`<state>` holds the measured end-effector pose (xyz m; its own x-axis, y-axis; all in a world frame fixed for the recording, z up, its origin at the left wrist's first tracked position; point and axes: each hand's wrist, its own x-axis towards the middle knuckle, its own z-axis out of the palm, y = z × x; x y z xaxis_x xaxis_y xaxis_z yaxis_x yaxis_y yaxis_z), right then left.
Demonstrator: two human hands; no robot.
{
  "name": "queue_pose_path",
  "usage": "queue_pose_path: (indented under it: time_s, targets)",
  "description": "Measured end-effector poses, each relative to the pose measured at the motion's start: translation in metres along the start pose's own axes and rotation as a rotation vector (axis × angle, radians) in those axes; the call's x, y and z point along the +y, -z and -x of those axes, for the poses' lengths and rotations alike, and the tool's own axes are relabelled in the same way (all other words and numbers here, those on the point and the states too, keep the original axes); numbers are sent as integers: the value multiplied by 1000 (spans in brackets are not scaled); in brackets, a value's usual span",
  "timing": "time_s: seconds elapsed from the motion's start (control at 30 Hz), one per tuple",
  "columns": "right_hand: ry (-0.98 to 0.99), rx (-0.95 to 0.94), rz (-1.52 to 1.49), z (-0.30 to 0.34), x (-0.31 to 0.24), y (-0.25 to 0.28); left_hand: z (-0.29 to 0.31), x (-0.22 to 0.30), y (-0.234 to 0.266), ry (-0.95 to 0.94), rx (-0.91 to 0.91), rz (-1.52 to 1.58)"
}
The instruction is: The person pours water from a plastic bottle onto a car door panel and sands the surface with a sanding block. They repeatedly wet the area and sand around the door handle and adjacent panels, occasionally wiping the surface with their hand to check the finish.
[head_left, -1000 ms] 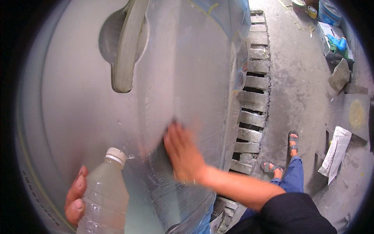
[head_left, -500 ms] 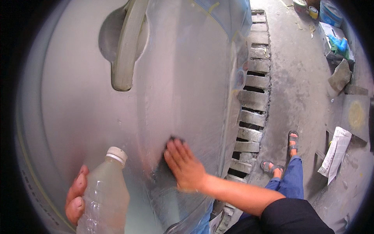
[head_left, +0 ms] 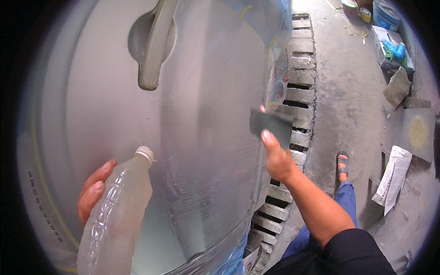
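Observation:
My left hand (head_left: 95, 188) is wrapped round a clear plastic bottle (head_left: 117, 211) with cloudy contents and a whitish cap, tilted to the right in front of the panel. A dark grey sheet of sandpaper (head_left: 272, 126) is pinched in my right hand (head_left: 277, 158), thumb on the near face and the other fingers mostly hidden behind it. This hand is at the right edge of a grey car door (head_left: 183, 114), and I cannot tell whether it touches the panel. The door looks wet in its lower part. Its long door handle (head_left: 156, 50) sits in a round recess near the top.
Clear and blue masking film (head_left: 240, 254) edges the door. A slatted drain grating (head_left: 302, 96) runs along the floor beside it. On the right are a white box (head_left: 389, 46), scissors (head_left: 364, 36), a blue bucket (head_left: 386, 14) and a newspaper (head_left: 392, 178). My sandalled foot (head_left: 342, 162) is on the floor.
My right hand has come off the door's lower middle and moved up and right, turning so the sandpaper shows. The bottle has risen slightly and tilts more.

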<state>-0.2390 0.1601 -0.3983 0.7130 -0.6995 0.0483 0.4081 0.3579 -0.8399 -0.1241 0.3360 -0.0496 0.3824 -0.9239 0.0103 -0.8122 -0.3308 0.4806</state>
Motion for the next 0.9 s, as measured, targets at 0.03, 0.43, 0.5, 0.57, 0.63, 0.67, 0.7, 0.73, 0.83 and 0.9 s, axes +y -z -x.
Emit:
queue_pose_path:
  time_s: [0.03, 0.43, 0.5, 0.57, 0.63, 0.67, 0.7, 0.73, 0.83, 0.9]
  targets:
    - [-58, 6, 29, 20, 14, 18, -3, -14, -16, 16, 49, 113]
    - [-699, -526, -500, 79, -108, -44, -18, 25, -112, -351, -440, -863]
    - [-522, -409, -215, 79, -88, -48, -16, 19, -134, -316, -366, -856]
    - [-645, -398, -392, 72, -83, -39, -7, 8, -152, -222, -228, -831]
    - [-771, -404, -524, 54, -91, -26, 6, -2, -161, -101, -242, -988]
    - [-788, -385, -532, 46, -93, -20, 9, -9, -169, -52, -257, -1077]
    - [-762, -409, -532, 38, -101, -16, 10, -19, -174, -5, -270, -1168]
    - [-734, -432, -535, 30, -110, -12, 11, -35, -179, 124, -370, -1321]
    - [-631, -468, -487, 8, -127, -11, -21, -84, -189, 196, -310, -1401]
    - [-619, -468, -493, -9, -129, -7, -85, -67, -198, 313, -442, -1452]
